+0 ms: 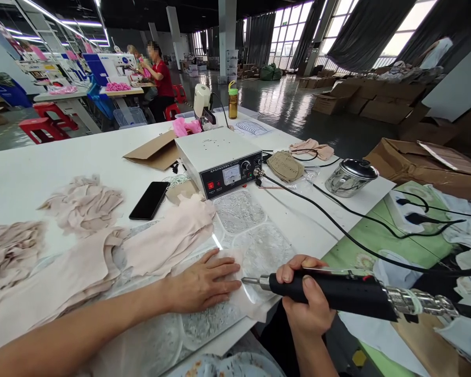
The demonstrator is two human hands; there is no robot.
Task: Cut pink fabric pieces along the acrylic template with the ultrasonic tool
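My left hand (206,283) lies flat, fingers stretched, on a thin pale beige fabric piece (251,306) over a glossy, grey-marbled panel (241,209) with rounded shapes. My right hand (308,298) is wrapped round a black ultrasonic handpiece (349,296). Its metal tip points left and ends close beside my left fingertips, at the fabric; whether it touches the cloth I cannot tell. Stacked beige fabric pieces (172,233) lie just beyond my left hand, and a longer stack (58,272) stretches along my left forearm.
A white control box (220,152) stands behind the panel, its black cable (337,230) running right. Nearby are a phone (149,200), cardboard (153,149), a lidded steel pot (351,178) and crumpled fabric heaps (86,204). Beyond, a person in red (163,78) sits at a sewing machine.
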